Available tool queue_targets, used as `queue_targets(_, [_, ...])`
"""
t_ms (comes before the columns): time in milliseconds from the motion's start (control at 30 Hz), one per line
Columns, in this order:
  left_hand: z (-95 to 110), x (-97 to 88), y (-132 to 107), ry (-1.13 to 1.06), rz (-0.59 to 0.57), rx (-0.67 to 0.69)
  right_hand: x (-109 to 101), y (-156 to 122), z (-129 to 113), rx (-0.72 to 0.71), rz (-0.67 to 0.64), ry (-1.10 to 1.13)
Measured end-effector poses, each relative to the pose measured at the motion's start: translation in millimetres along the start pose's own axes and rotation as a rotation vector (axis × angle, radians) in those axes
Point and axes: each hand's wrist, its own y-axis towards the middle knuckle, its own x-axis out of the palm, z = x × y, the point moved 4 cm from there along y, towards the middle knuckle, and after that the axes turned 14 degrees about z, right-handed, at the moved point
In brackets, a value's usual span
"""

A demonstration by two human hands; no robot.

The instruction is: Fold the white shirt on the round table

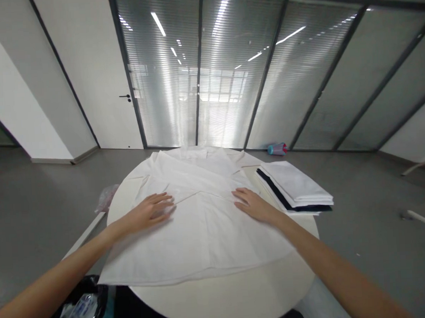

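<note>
A white garment [188, 241], likely a shirt or coat, lies spread over a round table, its upper part loosely folded and wrinkled toward the far side. On its left part rests my left hand [154, 210], fingers stretched out and pointing to the right. My right hand [249, 203] lies on the right part of the cloth, fingers extended toward the middle. Both hands are open and grip nothing. Between them a seam or fold edge crosses the fabric. Its lower hem hangs slightly past the table's left edge.
The round cream table [234, 295] carries a stack of folded white and dark cloth [295, 185] at its right. A bin with a black liner [80, 310] stands at lower left. Behind are a blue and pink cup-like object [277, 149] on the floor, a door [98, 89] and glass partitions.
</note>
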Motion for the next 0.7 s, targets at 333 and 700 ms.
queue_targets(333, [11,8.0,-19,0.137,0.095,0.009,-37,-50,11,0.255,0.149,-0.266])
queue_targets(700, [172,53.0,35,-0.071,-0.056,0.429,-69,-93,-2,0.588,-0.124,-0.527])
